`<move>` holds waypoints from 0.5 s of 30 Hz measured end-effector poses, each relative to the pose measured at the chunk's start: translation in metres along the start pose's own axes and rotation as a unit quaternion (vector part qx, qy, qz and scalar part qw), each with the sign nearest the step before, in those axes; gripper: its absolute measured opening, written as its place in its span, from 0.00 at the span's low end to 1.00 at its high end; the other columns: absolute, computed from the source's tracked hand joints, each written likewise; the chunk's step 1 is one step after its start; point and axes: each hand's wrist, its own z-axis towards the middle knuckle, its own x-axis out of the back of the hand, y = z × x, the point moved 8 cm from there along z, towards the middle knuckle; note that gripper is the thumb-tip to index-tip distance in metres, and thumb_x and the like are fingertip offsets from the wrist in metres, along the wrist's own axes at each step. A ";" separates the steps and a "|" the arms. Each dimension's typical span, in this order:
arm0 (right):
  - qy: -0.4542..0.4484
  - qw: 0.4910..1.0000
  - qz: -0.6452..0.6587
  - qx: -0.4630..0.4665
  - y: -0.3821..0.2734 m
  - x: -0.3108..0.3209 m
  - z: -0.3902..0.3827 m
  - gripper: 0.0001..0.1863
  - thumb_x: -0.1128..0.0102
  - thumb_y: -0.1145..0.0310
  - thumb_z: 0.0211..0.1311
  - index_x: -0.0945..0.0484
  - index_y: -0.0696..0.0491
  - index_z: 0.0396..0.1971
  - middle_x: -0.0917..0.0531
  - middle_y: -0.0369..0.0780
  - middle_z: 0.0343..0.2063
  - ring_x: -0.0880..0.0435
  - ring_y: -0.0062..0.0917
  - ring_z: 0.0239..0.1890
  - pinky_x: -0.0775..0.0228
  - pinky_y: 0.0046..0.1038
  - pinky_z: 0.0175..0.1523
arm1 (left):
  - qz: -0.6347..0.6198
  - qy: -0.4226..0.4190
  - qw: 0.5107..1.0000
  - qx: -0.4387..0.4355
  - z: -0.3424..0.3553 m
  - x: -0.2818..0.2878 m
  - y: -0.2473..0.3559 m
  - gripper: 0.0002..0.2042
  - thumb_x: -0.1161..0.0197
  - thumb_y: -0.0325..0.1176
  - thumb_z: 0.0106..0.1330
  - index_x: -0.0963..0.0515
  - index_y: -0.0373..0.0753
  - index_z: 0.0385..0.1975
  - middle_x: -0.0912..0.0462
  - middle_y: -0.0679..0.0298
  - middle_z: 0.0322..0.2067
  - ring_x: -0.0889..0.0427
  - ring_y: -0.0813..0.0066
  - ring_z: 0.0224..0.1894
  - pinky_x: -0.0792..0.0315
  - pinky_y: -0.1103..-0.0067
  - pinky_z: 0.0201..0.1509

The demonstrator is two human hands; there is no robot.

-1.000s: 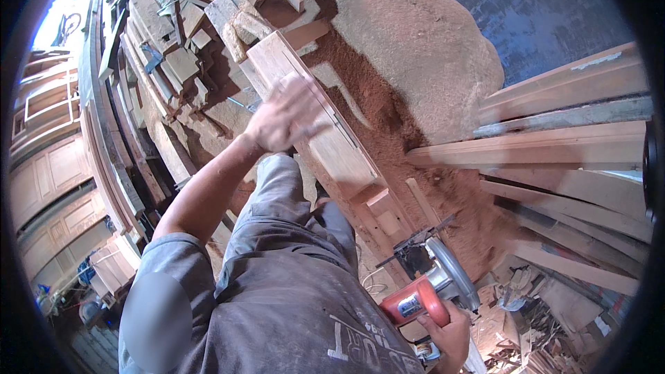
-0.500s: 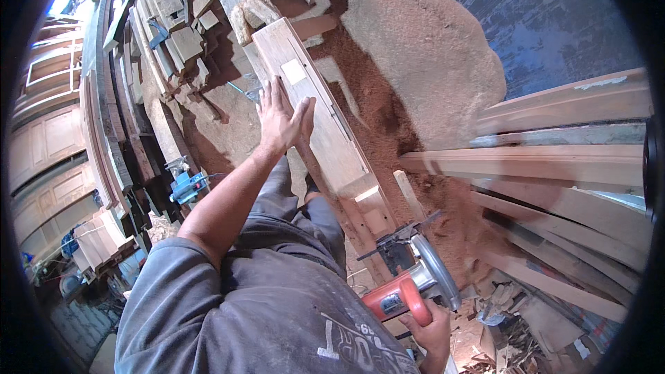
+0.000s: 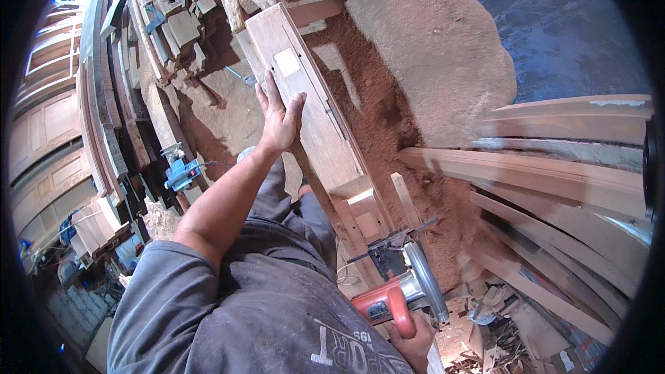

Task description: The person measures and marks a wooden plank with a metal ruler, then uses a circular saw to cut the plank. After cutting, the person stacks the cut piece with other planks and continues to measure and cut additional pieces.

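My left hand [image 3: 280, 123] lies with its fingers spread on the left edge of a long wooden workpiece [image 3: 329, 145], just short of a pale square patch in its top. In my right hand [image 3: 414, 348] is the red loop handle of a circular saw [image 3: 379, 305], at the lower right. The saw has a grey round blade guard and a dark base plate, which sits at the near end of the wood. Most of the blade is hidden by the guard. My right fingers are wrapped round the handle and partly out of sight.
Long planks [image 3: 526, 166] reach in from the right. Sawdust [image 3: 374, 83] covers the ground beside the workpiece. Wood offcuts [image 3: 183, 28] are piled at the far left, near a blue power tool [image 3: 181, 174]. Scraps [image 3: 495, 332] litter the lower right.
The whole view has shifted slightly, with the workpiece a little higher and the saw a little further left in the picture. Both hands keep their holds.
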 end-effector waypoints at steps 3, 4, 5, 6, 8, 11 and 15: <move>-0.017 1.000 0.005 0.008 0.004 -0.001 0.001 0.30 0.12 0.50 0.48 0.15 0.57 0.41 0.11 0.45 0.26 0.09 0.40 0.27 0.17 0.38 0.33 | 0.002 -0.003 1.000 0.002 -0.003 0.002 0.001 0.48 0.43 0.51 0.78 0.67 0.33 0.82 0.65 0.41 0.83 0.80 0.34 0.82 0.76 0.57 0.84; -0.029 1.000 0.010 0.001 0.005 -0.002 0.001 0.30 0.12 0.50 0.47 0.15 0.56 0.41 0.11 0.45 0.26 0.09 0.40 0.27 0.17 0.37 0.33 | -0.003 -0.007 1.000 0.013 -0.004 0.003 0.000 0.48 0.44 0.51 0.78 0.67 0.33 0.82 0.65 0.40 0.83 0.81 0.34 0.82 0.76 0.57 0.84; -0.025 0.999 0.027 -0.023 0.009 -0.002 0.000 0.29 0.13 0.53 0.46 0.14 0.56 0.42 0.11 0.46 0.26 0.09 0.39 0.27 0.17 0.38 0.35 | -0.009 -0.009 1.000 0.021 -0.003 0.003 0.001 0.47 0.44 0.51 0.78 0.67 0.33 0.82 0.65 0.40 0.83 0.81 0.34 0.82 0.77 0.57 0.84; -0.021 0.998 0.043 -0.047 0.011 -0.003 -0.002 0.28 0.14 0.55 0.45 0.13 0.56 0.42 0.11 0.47 0.26 0.10 0.39 0.27 0.18 0.38 0.37 | -0.008 -0.007 1.000 0.022 -0.004 0.004 0.001 0.47 0.43 0.51 0.78 0.67 0.33 0.82 0.64 0.40 0.83 0.81 0.34 0.82 0.77 0.57 0.84; -0.020 0.996 0.051 -0.068 0.009 0.000 0.001 0.27 0.15 0.58 0.44 0.11 0.56 0.44 0.11 0.46 0.26 0.10 0.36 0.28 0.18 0.38 0.40 | -0.006 -0.002 1.000 0.023 -0.006 0.006 0.002 0.47 0.43 0.50 0.78 0.67 0.33 0.82 0.63 0.40 0.83 0.82 0.34 0.82 0.76 0.57 0.84; -0.087 0.981 0.050 -0.167 0.009 -0.002 0.006 0.25 0.16 0.59 0.44 0.10 0.56 0.43 0.10 0.44 0.26 0.10 0.35 0.28 0.18 0.37 0.40 | -0.005 -0.006 1.000 0.030 -0.004 0.004 0.005 0.47 0.43 0.50 0.78 0.67 0.34 0.82 0.63 0.39 0.83 0.82 0.34 0.82 0.76 0.55 0.84; -0.348 0.872 0.222 -0.264 0.012 -0.019 0.009 0.37 0.20 0.54 0.55 0.21 0.55 0.63 0.12 0.49 0.50 0.13 0.36 0.53 0.26 0.37 0.63 | -0.020 -0.014 0.999 0.033 -0.004 0.001 0.009 0.48 0.42 0.50 0.78 0.67 0.31 0.82 0.61 0.39 0.82 0.82 0.32 0.82 0.77 0.54 0.84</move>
